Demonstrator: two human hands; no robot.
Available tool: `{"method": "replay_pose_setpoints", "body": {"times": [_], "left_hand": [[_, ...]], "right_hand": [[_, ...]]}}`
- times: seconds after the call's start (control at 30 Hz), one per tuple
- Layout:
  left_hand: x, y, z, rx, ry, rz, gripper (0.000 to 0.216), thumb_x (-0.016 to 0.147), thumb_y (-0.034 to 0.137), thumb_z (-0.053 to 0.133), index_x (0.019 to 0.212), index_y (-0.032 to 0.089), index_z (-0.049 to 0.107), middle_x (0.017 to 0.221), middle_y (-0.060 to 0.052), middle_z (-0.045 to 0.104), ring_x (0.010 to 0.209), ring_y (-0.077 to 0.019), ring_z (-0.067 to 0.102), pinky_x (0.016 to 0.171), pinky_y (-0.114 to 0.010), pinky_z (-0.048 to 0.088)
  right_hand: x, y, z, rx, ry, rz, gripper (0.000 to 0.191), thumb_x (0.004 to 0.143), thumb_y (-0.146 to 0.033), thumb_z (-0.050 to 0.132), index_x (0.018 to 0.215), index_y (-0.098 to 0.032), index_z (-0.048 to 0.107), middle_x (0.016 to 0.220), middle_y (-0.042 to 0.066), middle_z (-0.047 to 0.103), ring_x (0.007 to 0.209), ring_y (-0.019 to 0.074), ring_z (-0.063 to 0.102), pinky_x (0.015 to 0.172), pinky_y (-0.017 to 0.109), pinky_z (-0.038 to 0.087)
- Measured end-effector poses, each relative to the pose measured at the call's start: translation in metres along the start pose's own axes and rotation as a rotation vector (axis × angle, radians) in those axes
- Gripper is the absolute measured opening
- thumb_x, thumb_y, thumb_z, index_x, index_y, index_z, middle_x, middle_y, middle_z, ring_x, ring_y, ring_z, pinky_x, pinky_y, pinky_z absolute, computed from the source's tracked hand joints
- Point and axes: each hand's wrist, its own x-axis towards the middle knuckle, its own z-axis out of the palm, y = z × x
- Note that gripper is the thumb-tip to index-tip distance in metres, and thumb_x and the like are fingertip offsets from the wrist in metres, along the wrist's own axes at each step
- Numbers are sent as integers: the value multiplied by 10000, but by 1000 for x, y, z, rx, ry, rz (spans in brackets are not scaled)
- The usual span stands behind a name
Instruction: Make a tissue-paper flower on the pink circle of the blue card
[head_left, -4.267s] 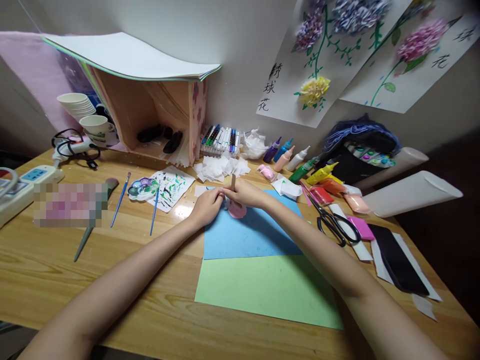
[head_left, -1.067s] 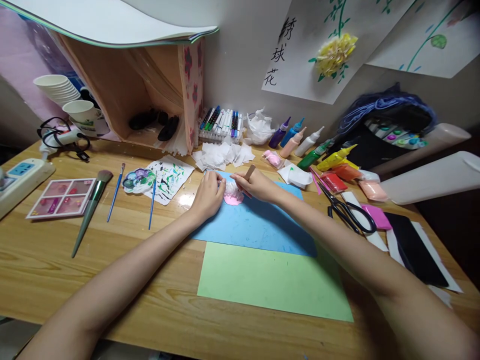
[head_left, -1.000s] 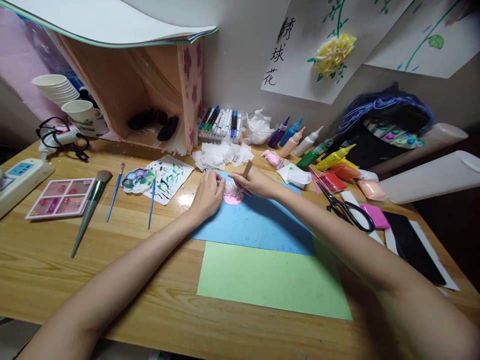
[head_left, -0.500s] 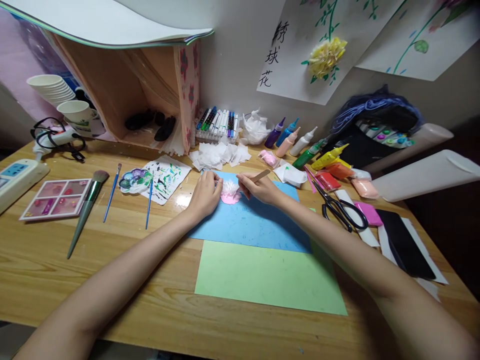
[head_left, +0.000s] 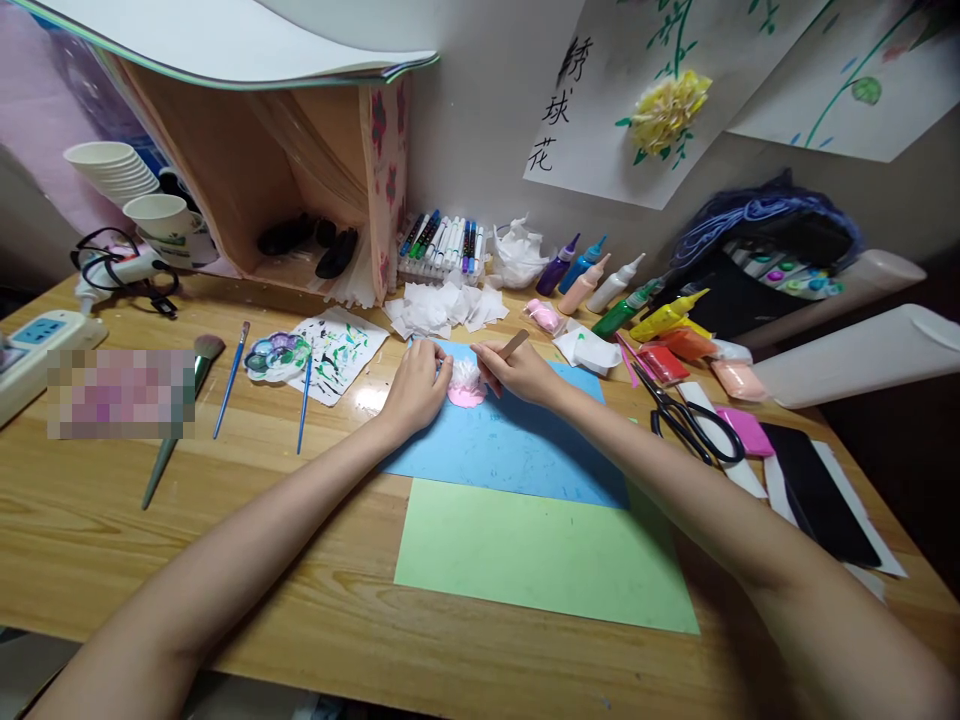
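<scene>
On a blue sheet (head_left: 495, 450) sits a small ruffled piece (head_left: 466, 392), white and tissue-like on top with a pink, clay-like base. My left hand (head_left: 420, 390) rests at its left side, fingers bent and closed against its edge; what the fingertips pinch, if anything, is hidden. To the right of the piece, my right hand (head_left: 523, 372) grips a flat wooden craft stick (head_left: 514, 344) like a pen. The stick's upper end points up and right, while its lower tip is hidden behind my fingers near the piece.
Torn white tissue (head_left: 442, 308) lies behind the blue sheet. Paint bottles (head_left: 592, 280) stand at the back right. Black scissors (head_left: 694, 425) are right of my right forearm. Paintbrushes (head_left: 304, 405) and a paint-stained tissue (head_left: 349, 350) lie left. A green sheet (head_left: 540, 560) is in front.
The view has shifted slightly, so everything sits a little further right. The craft stick stands slightly steeper in my right hand. My left hand stays beside the ruffled piece.
</scene>
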Motion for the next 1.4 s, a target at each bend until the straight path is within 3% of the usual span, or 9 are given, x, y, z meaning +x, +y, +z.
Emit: {"method": "replay_pose_setpoints", "body": {"times": [0.3, 0.7, 1.17, 1.4], "left_hand": [[0, 2, 0, 51, -1, 1, 142, 905, 271, 359, 850, 166, 438, 869, -72, 517, 818, -191, 497, 757, -330, 405], [0, 2, 0, 63, -10, -2, 137, 903, 265, 362, 859, 163, 442, 878, -78, 517, 827, -198, 503, 758, -337, 410], [0, 2, -1, 80, -24, -8, 140, 902, 271, 362, 862, 165, 445, 882, -77, 518, 828, -196, 502, 762, -335, 408], [0, 3, -1, 87, -30, -12, 144, 902, 271, 368, 862, 162, 453, 874, -77, 523, 823, -195, 499, 760, -334, 405]], "right_hand": [[22, -10, 2, -114, -7, 26, 478, 918, -390, 366, 489, -182, 409, 359, -45, 426, 395, 81, 409, 504, 234, 322], [-9, -1, 2, -51, 73, -49, 480, 937, -420, 309, 537, -181, 424, 405, -37, 454, 442, 91, 449, 559, 233, 364], [-5, 2, 7, -44, 121, -35, 481, 923, -476, 311, 562, -186, 446, 405, -34, 448, 428, 99, 444, 534, 238, 368], [3, -1, 9, -121, 103, -51, 440, 925, -397, 337, 551, -190, 441, 410, -33, 450, 447, 103, 433, 549, 242, 349]]}}
